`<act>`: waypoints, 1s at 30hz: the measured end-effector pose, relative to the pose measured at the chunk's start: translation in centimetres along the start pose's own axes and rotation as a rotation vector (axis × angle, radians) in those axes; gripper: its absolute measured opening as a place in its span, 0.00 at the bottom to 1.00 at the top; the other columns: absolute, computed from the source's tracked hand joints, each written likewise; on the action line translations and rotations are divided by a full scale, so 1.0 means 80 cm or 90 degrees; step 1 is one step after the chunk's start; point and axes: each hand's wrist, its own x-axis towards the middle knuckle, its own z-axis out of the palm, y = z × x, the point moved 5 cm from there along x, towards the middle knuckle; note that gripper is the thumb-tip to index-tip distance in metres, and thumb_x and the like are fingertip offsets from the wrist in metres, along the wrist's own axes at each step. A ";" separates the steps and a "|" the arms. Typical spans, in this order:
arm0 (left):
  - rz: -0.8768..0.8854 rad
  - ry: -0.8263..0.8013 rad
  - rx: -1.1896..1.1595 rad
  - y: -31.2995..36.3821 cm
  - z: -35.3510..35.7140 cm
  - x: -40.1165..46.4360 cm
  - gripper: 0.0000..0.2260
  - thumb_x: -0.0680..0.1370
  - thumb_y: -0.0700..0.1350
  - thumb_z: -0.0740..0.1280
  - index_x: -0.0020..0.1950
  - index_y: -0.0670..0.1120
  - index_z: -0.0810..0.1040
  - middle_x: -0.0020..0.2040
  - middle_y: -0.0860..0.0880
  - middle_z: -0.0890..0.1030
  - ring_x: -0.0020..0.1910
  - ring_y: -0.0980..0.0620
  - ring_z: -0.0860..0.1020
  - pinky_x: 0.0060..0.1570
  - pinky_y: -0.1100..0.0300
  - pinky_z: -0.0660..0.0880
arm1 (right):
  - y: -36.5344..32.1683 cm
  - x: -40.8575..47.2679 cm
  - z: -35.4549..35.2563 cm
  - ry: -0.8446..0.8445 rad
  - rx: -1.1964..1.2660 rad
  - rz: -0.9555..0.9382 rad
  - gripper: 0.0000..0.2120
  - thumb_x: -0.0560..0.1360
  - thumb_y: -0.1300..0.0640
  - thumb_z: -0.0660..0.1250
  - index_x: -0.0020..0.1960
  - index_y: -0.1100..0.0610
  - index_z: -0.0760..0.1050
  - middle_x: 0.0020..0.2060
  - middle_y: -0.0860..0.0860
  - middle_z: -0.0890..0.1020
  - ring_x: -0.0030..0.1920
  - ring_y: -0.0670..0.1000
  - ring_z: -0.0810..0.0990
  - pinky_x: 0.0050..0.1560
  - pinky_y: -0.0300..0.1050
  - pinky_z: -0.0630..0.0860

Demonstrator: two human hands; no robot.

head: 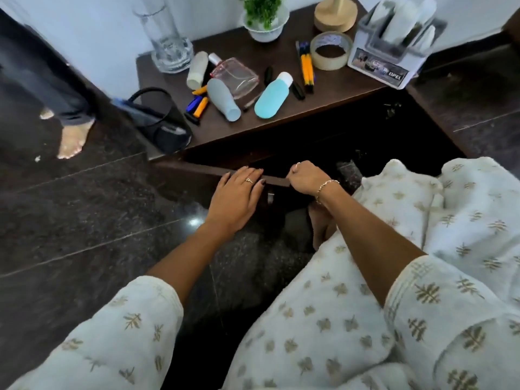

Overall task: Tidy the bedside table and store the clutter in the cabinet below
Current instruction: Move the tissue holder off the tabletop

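The dark wooden bedside table [332, 91] carries clutter: a turquoise bottle [271, 98], a grey bottle [223, 101], a white bottle [197, 69], a clear perfume bottle [237, 80], orange and blue pens [198, 105], two orange pens [306, 69] and a tape roll [331, 50]. The cabinet door [197, 171] below stands swung open toward me. My left hand [236, 197] lies flat on the door's top edge. My right hand [308, 178] is curled around the door's end. The cabinet inside is dark.
A tall glass [168, 40], a potted plant [264, 21], a wooden lamp base [336, 16] and a tissue holder [394, 49] stand at the back. A black bag [163, 122] hangs at the table's left corner. Another person's bare feet [73, 139] are on the dark floor.
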 end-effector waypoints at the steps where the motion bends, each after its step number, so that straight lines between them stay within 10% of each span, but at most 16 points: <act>1: -0.004 -0.008 -0.005 -0.006 -0.002 -0.014 0.22 0.82 0.54 0.48 0.72 0.49 0.66 0.71 0.51 0.70 0.74 0.53 0.62 0.72 0.52 0.58 | -0.003 -0.014 0.010 -0.034 -0.072 -0.008 0.16 0.78 0.64 0.55 0.63 0.63 0.74 0.61 0.58 0.77 0.59 0.57 0.76 0.54 0.44 0.73; 8: -0.135 -0.122 0.048 -0.083 -0.020 -0.110 0.29 0.82 0.57 0.49 0.78 0.45 0.47 0.79 0.48 0.46 0.78 0.50 0.48 0.74 0.50 0.50 | -0.028 -0.088 0.105 -0.235 -0.277 -0.088 0.11 0.73 0.61 0.64 0.32 0.56 0.75 0.25 0.51 0.78 0.27 0.50 0.74 0.35 0.40 0.73; 14: -0.076 -0.247 0.082 -0.133 -0.043 -0.155 0.34 0.80 0.60 0.54 0.78 0.46 0.42 0.78 0.48 0.41 0.77 0.52 0.46 0.74 0.52 0.50 | -0.074 -0.138 0.202 -0.368 -0.106 -0.131 0.15 0.74 0.61 0.63 0.59 0.64 0.76 0.53 0.62 0.80 0.46 0.55 0.77 0.43 0.44 0.77; 19: -0.066 -0.306 0.216 -0.188 -0.067 -0.178 0.36 0.78 0.62 0.54 0.77 0.48 0.40 0.78 0.50 0.42 0.78 0.52 0.46 0.74 0.50 0.48 | -0.116 -0.170 0.275 -0.460 -0.009 -0.148 0.24 0.78 0.64 0.59 0.73 0.57 0.62 0.70 0.52 0.70 0.68 0.54 0.70 0.60 0.47 0.72; 23: -0.060 -0.318 0.247 -0.197 -0.073 -0.178 0.36 0.78 0.63 0.53 0.77 0.49 0.39 0.79 0.51 0.44 0.77 0.52 0.44 0.74 0.49 0.47 | -0.130 -0.172 0.299 -0.445 -0.010 -0.167 0.23 0.77 0.66 0.56 0.72 0.59 0.64 0.45 0.53 0.77 0.42 0.51 0.76 0.36 0.41 0.68; 27: -0.060 -0.326 0.250 -0.199 -0.071 -0.176 0.38 0.77 0.64 0.54 0.77 0.49 0.39 0.79 0.50 0.44 0.77 0.52 0.43 0.74 0.49 0.46 | -0.127 -0.166 0.292 -0.437 -0.013 -0.152 0.28 0.76 0.66 0.58 0.75 0.57 0.59 0.66 0.58 0.73 0.60 0.56 0.76 0.42 0.43 0.69; 30: -0.065 -0.339 0.253 -0.197 -0.073 -0.169 0.40 0.76 0.65 0.56 0.77 0.49 0.38 0.79 0.50 0.42 0.77 0.52 0.42 0.74 0.49 0.46 | -0.132 -0.166 0.287 -0.436 -0.030 -0.164 0.27 0.76 0.66 0.60 0.74 0.59 0.61 0.62 0.55 0.74 0.44 0.50 0.74 0.35 0.40 0.67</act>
